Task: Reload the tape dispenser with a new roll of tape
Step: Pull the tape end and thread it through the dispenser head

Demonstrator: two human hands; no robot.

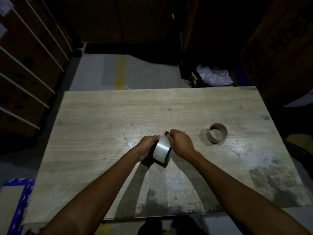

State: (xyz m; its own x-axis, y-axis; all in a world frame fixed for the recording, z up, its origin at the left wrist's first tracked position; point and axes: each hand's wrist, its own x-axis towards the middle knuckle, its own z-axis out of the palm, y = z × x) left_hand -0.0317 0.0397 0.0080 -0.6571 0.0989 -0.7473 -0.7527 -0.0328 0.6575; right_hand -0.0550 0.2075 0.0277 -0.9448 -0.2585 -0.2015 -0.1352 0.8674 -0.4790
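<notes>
A roll of clear tape (162,150) stands on edge at the middle of the wooden table (101,116). My left hand (147,146) grips its left side. My right hand (180,142) curls over its upper right, fingers at a small shiny metal part (166,133) that sticks out past the roll. Most of the dispenser is hidden behind the roll and my hands. An empty brown cardboard tape core (216,133) lies on the table to the right, apart from both hands.
Stacked cardboard boxes (25,65) line the left side, and more boxes (279,48) stand at the right. A dark bin with bubble wrap (213,77) sits beyond the table's far edge. A blue-edged box (15,200) is at the lower left on the floor.
</notes>
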